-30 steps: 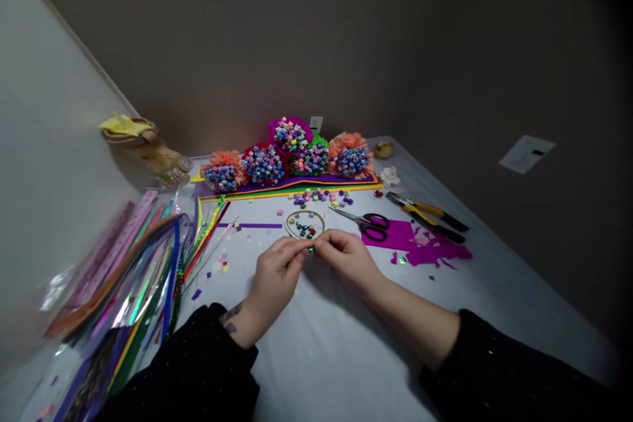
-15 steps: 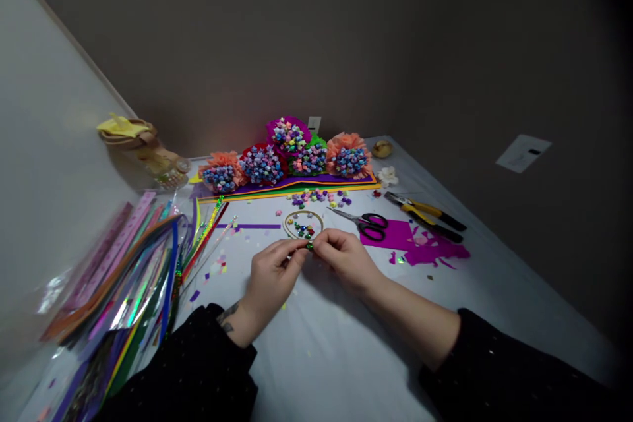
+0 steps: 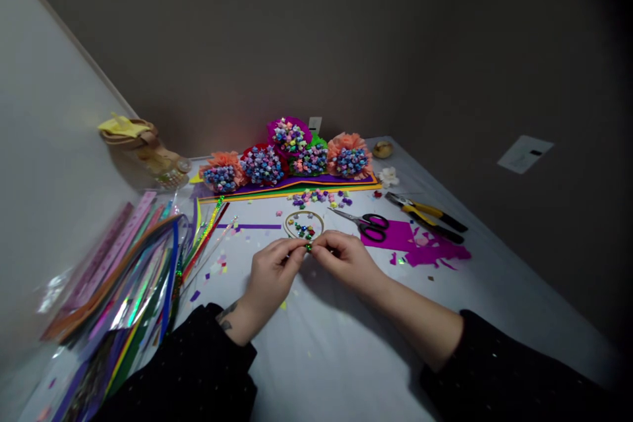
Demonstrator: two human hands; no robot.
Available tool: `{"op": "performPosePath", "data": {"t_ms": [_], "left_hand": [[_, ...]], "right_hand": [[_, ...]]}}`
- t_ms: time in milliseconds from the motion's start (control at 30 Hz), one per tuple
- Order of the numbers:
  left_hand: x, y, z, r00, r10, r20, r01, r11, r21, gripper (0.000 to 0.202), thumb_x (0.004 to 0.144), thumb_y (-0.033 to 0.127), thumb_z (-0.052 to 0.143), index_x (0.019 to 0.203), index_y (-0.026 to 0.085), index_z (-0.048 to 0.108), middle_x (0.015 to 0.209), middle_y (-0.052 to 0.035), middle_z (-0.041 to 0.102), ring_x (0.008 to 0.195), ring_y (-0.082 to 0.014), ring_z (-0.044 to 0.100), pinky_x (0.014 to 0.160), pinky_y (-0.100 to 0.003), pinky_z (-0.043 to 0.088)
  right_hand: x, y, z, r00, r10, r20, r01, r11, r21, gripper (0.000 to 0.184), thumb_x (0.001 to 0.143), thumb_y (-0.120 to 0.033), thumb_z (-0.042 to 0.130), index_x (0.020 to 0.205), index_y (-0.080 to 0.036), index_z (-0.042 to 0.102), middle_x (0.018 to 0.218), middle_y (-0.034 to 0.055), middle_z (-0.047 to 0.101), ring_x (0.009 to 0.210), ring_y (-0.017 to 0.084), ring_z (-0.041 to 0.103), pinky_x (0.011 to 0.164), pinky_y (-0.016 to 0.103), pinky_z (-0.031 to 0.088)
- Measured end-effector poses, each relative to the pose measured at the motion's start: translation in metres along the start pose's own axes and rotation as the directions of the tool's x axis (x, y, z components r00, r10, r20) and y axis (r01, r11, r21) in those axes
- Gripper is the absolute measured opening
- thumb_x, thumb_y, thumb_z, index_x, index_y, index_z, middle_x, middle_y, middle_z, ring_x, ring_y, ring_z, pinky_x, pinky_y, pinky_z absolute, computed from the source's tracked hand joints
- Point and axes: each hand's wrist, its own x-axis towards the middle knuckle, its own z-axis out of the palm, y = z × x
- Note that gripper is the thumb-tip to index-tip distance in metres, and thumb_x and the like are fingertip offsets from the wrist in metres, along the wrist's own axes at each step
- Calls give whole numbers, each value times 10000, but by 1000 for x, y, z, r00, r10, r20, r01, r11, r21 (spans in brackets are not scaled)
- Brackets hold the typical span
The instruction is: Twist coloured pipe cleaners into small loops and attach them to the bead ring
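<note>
My left hand (image 3: 271, 274) and my right hand (image 3: 346, 260) meet over the white table (image 3: 346, 356), fingertips pinched together on a tiny shiny green paper star (image 3: 309, 247). Just beyond them lies a thin gold ring (image 3: 303, 223) with several small glittery stars inside it. A loose scatter of purple and pastel paper stars (image 3: 319, 197) sits further back.
Black-handled scissors (image 3: 363, 223) rest on magenta paper scraps (image 3: 420, 245) to the right, with yellow-handled pliers (image 3: 428, 214) behind. Several star-filled paper bouquets (image 3: 289, 159) line the back. Coloured paper strips (image 3: 133, 277) fan out at left by a wall.
Both hands stay pinched on the small green star and shift only slightly; the fingers work it a little.
</note>
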Motion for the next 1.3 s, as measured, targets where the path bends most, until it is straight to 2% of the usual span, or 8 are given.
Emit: {"op": "performPosePath", "data": {"t_ms": [167,433,767,933,1067,1167,1300], "left_hand": [[0,1,1,999,-51,13,51,998,-34,131,836,190,590,882,182,712,837,-53,733,752,-157,680,691,-281,562],[2,3,-1,1000,11,20,-10,999,-48,148,836,165,581,883,179,721,830,-56,731,767,-157,681,700,-285,567],[-2,2,2,999,50,21,-49,998,-38,167,831,122,580,919,169,714,856,-59,729,787,-149,677,726,-270,559],[0,4,2,999,17,37,-15,999,-34,163,836,129,574,914,154,715,843,-63,723,766,-150,674,705,-254,552],[2,4,1,998,-31,46,34,997,-63,171,853,157,557,918,172,714,843,-58,710,748,-147,664,682,-261,550],[2,3,1,999,3,37,0,997,-79,159,843,155,564,891,188,712,833,-50,709,773,-152,660,701,-273,548],[1,1,1,999,-41,-14,40,997,-65,114,814,162,603,880,183,694,821,-36,710,739,-144,659,648,-245,541]], "right_hand": [[1,2,-3,989,-146,30,149,985,-93,144,808,-186,518,703,-186,616,691,29,633,660,142,581,643,257,438],[1,4,-4,971,-232,56,238,961,-143,156,834,-181,501,725,-188,613,669,29,611,644,141,574,618,250,438],[-2,8,2,943,-332,-8,322,921,-221,167,807,-131,480,685,-179,584,612,8,557,591,126,524,566,231,408],[-2,5,4,967,-248,-51,232,950,-210,156,774,-141,489,653,-175,580,613,15,563,594,131,525,578,241,400],[0,0,1,1000,-17,11,16,999,32,170,787,-237,503,655,-169,586,622,11,586,607,130,530,587,243,404],[2,-2,-1,983,151,107,-170,963,209,204,785,-317,528,652,-167,566,564,-26,516,526,98,444,515,223,353],[1,-1,0,961,223,163,-266,907,325,211,763,-346,566,649,-170,542,536,-51,457,472,75,359,467,214,296]]}}
